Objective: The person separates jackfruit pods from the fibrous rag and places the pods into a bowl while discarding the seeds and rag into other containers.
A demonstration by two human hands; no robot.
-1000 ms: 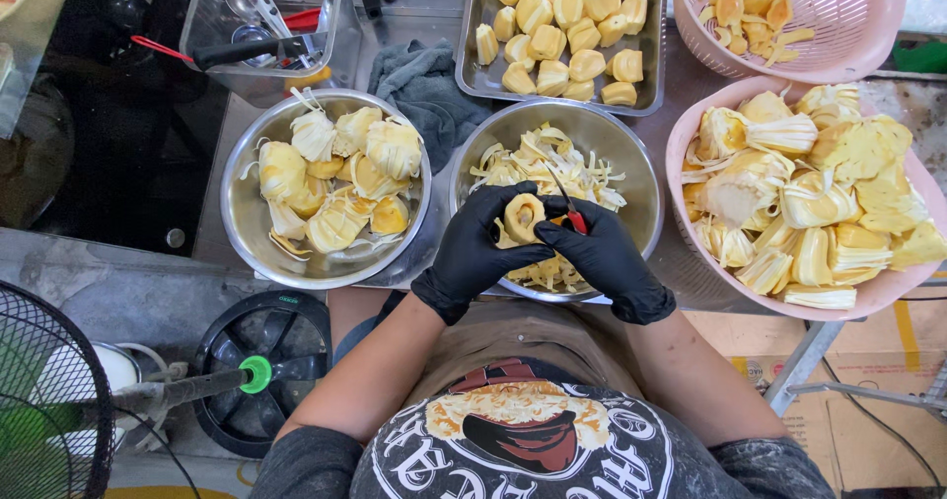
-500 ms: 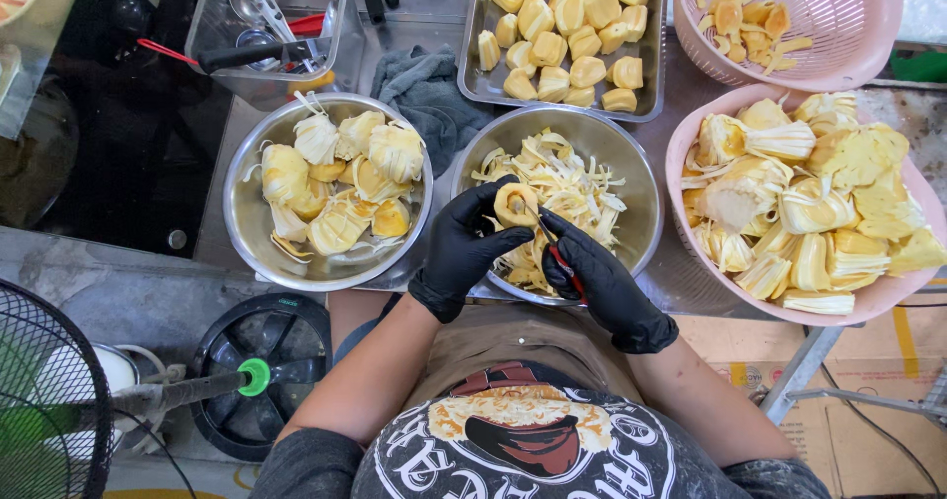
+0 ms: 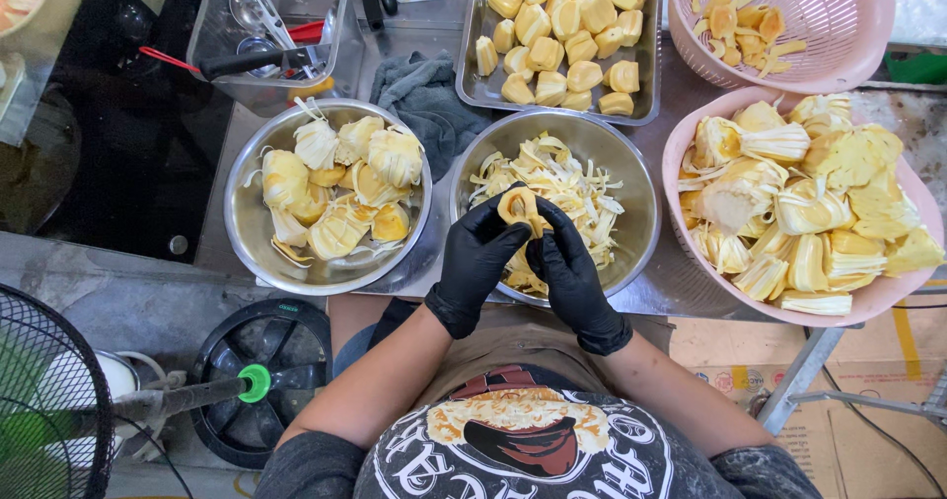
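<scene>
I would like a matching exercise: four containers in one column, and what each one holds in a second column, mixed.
1. rectangular metal tray
2. pink plastic colander
3. clear plastic tub
4. middle steel bowl

a. pale yellow fibre strips
b. kitchen utensils
c. rows of yellow fruit bulbs
d. a few orange-yellow scraps

Pairs: 1-c, 2-d, 3-b, 4-a

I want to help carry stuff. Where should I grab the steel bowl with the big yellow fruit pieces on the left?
Probably grip the steel bowl by its rolled rim, one hand on each side, coming from the near edge. The rim there is bare and stands out, the fruit pieces sit heaped inside, and the second bowl crowds its right.
</scene>
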